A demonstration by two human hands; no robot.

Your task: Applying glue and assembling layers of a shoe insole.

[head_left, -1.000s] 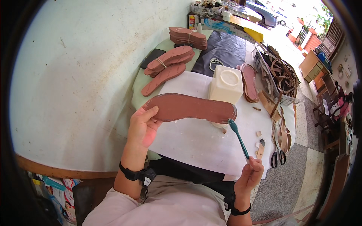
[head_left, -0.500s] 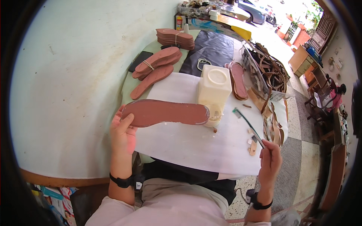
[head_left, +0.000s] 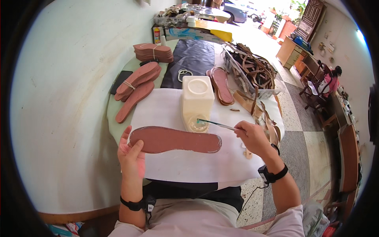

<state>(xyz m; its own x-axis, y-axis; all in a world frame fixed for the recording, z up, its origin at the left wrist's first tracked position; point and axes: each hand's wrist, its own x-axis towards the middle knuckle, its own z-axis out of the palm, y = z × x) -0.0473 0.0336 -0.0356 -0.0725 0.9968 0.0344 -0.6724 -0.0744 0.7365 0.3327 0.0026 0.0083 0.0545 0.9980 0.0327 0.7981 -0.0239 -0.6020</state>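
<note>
My left hand pinches the heel end of a reddish-brown shoe sole, thumb on top. The sole lies level above the white sheet, with pale, glossy smears along its edge and round its toe. In my right hand is a toothbrush with green bristles, held by the end of its handle. Its head is at the round mouth of a cream plastic container; whether it touches what is inside, I cannot tell. That container stands just beyond the sole.
Banded stacks of soles sit at the left, more behind them. Two or more soles lie right of the container. A clear bin holds brown straps. Leather scraps litter the right edge. A wall borders the left.
My right hand has brought the toothbrush leftward and up, to the container's mouth. My left hand still grips the sole, which now sits nearer to me than the container. The view has shifted rightward.
</note>
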